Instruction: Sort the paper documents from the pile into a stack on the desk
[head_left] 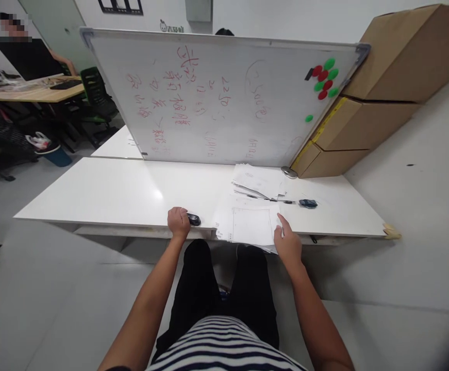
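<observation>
My left hand (178, 222) is closed at the table's front edge around one end of a black stapler (194, 219), whose rounded end sticks out to the right. To its right lies a stack of printed paper (252, 225), slightly over the front edge. My right hand (288, 243) rests at the stack's right edge, with index finger stretched out and thumb apart from it; its other fingers are partly hidden. Behind this stack is a second pile of paper (261, 180). A pen (286, 201) lies between the piles, with a dark blue object (308, 203) to the right.
A whiteboard (193, 103) with red writing and magnets stands along the back of the white table (104, 190). Cardboard boxes (413, 56) are stacked at right. A silver, rounded object (289, 172) lies near them. A person (13, 26) sits at a desk far left.
</observation>
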Available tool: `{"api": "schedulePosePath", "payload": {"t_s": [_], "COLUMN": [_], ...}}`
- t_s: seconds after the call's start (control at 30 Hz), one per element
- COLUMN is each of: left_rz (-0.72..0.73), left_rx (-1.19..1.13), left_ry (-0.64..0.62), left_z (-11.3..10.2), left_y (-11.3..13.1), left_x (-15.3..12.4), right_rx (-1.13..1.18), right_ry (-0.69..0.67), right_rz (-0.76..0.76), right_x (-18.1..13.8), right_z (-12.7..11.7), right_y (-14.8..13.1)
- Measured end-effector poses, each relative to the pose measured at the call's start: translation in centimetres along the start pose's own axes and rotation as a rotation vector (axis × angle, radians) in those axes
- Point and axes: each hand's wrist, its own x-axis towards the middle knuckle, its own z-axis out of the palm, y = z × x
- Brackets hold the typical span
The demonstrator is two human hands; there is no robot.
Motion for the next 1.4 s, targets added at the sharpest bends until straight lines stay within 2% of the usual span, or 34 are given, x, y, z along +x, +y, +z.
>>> {"api": "schedulePosePath", "payload": {"t_s": [0.1, 0.17, 0.23, 0.33, 0.47, 0.57, 0.7, 0.77, 0.83, 0.9, 1.07, 1.4], "left_rz": [-0.006, 0.001, 0.018, 0.049, 0.047, 0.030, 0.017, 0.023, 0.027, 0.036, 0.093, 0.125], "left_rx": [-0.003, -0.009, -0.007, -0.001, -0.005, -0.004, -0.020, -0.022, -0.006, 0.008, 0.019, 0.011], "left_ry": [0.009, 0.013, 0.017, 0.035, 0.057, 0.044, 0.039, 0.050, 0.063, 0.078, 0.130, 0.123], "left_z": [0.1, 0.2, 0.2, 0.2, 0.1, 0.2, 0.4, 0.4, 0.4, 0.4, 0.5, 0.5], "left_y": [-0.1, -0.2, -0.3, -0.3, -0.2, -0.2, -0.3, -0.3, -0.2, -0.2, -0.3, -0.5], "left_x": [0.0, 0.1, 0.1, 0.1, 0.1, 0.0, 0.1, 0.1, 0.0, 0.0, -0.1, -0.1], "right_rx": [0.046, 0.027, -0.026, -0.152, -0.253, -0.179, -0.099, -0.240, -0.501, -0.600, -0.719, -0.895], "right_ry": [0.074, 0.074, 0.075, 0.146, 0.170, 0.115, -0.002, -0.107, -0.338, -0.468, -0.586, -0.637], "right_rz": [0.052, 0.056, 0.015, -0.049, -0.098, -0.157, -0.344, -0.353, -0.346, -0.373, -0.451, -0.488], "right_x": [-0.4, -0.9, -1.7, -3.0, -2.8, 0.6, 8.6, 12.5, 15.4, 17.3, 19.4, 19.6], "right_z": [0.7, 1.7, 2.8, 4.1, 4.2, 3.9, 5.4, 6.9, 8.4, 9.4, 10.4, 11.5], "right_y": [0.0, 0.2, 0.4, 0.5, 0.1, -1.4, -4.4, -5.4, -5.7, -5.4, -4.9, -5.7]}}
